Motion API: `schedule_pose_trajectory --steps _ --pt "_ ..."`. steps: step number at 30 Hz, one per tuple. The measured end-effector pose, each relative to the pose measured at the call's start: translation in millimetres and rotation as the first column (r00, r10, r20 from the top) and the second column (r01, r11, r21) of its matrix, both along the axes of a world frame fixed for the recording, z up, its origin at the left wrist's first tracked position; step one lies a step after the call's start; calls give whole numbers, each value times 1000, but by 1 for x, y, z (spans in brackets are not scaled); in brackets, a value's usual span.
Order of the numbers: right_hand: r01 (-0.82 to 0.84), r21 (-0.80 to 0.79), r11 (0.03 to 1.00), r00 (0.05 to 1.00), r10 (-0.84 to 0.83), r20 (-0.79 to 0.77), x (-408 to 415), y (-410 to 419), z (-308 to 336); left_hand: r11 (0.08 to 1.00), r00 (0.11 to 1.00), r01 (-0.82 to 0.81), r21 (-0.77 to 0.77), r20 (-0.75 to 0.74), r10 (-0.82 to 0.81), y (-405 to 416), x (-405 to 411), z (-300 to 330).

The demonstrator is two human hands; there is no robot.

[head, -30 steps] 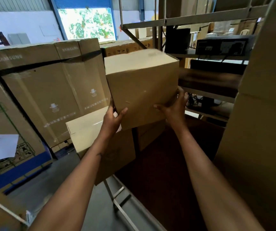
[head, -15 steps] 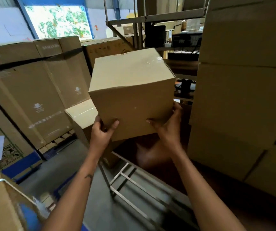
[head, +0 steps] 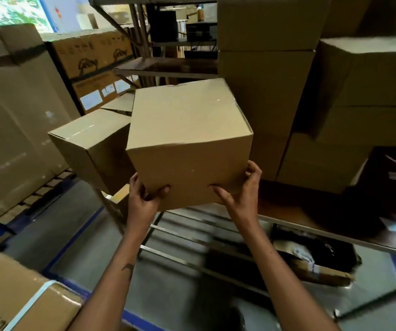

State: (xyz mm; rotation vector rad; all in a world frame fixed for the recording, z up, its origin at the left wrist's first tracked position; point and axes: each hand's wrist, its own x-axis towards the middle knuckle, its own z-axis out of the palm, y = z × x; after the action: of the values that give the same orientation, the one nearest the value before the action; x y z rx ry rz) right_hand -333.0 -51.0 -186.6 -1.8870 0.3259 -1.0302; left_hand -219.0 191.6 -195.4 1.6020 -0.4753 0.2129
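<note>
A plain brown cardboard box [head: 187, 139] hangs in the air in front of me, tilted a little toward me, its top sealed. My left hand [head: 143, 201] grips its lower left corner, thumb on the front face and fingers under it. My right hand [head: 238, 192] grips the lower right corner the same way, fingers wrapping the side edge. The box is above the front edge of a low metal rack shelf [head: 299, 218].
A second brown box [head: 89, 144] sits just left of the held one. Stacked cartons [head: 263, 91] fill the shelf at right. Large printed cartons [head: 13, 115] stand at left, another carton [head: 13, 295] at lower left. Torn packaging [head: 311, 261] lies below the shelf.
The box has come down and to the right, closer to me, away from the stack at left. The view has swung right and down toward the stacked cartons and the low shelf.
</note>
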Motion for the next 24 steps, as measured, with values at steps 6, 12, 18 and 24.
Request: schedule_pose_trajectory --steps 6,12,18,24 --pt "127 99 987 991 -124 -40 -101 -35 -46 982 968 190 -12 -167 -190 -46 -62 -49" --pt "175 119 977 973 -153 -174 -164 -82 -75 960 922 281 10 -280 -267 -104 -97 -81" --pt "217 143 966 919 -152 -365 -184 -121 -78 951 896 290 106 -380 -231 -152 -114 -90" --pt "198 125 972 881 -120 -458 -185 -141 -91 927 899 306 219 -387 -205 -175 -105 -95"
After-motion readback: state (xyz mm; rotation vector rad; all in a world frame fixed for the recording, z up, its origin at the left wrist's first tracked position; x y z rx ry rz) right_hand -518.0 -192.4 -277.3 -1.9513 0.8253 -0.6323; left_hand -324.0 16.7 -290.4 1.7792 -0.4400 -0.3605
